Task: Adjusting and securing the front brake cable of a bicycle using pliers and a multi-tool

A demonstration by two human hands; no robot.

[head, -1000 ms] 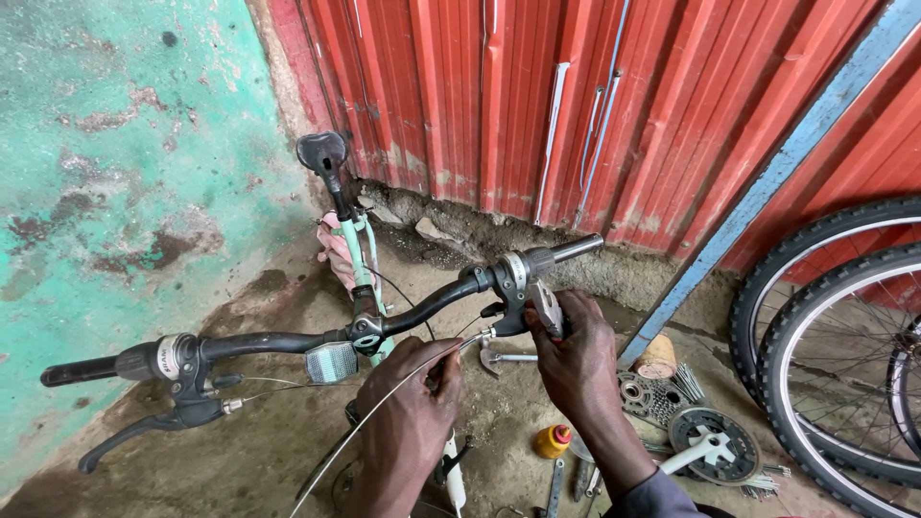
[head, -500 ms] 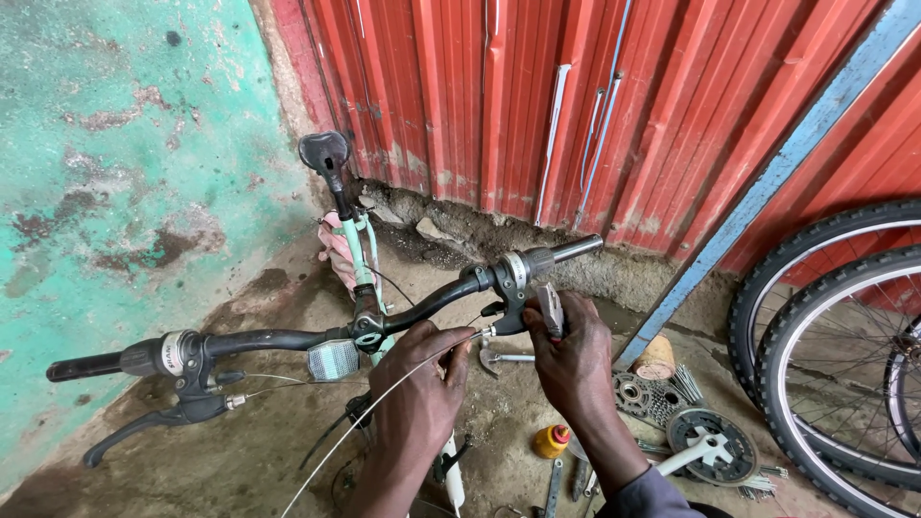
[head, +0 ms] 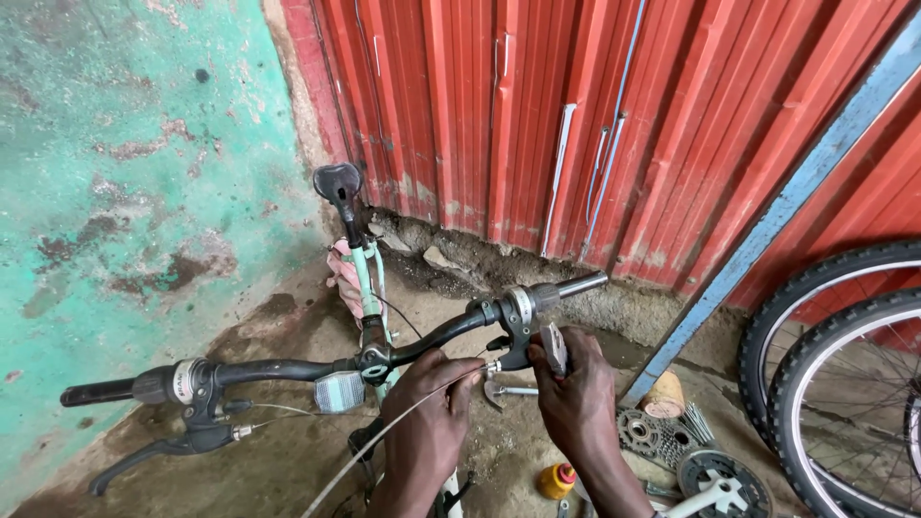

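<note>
Left hand (head: 427,412), right hand (head: 576,398): fingers pinched.

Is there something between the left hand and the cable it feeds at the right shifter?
Nothing visible. The left hand already pinches the cable in its fingertips, close to the shifter on the handlebar. The right hand holds the lever beside it, not across the cable.

Daylight is falling evenly across a workshop corner, where a weathered green plastered wall (head: 115,163) is flaking in brown patches on the left. A red corrugated metal wall (head: 576,125) is filling the far side, its base crumbling above a rough concrete footing (head: 499,264). A blue metal post (head: 767,230) is leaning diagonally across it on the right. The dirt floor (head: 278,451) is lying bare and uneven in the near ground.
</note>
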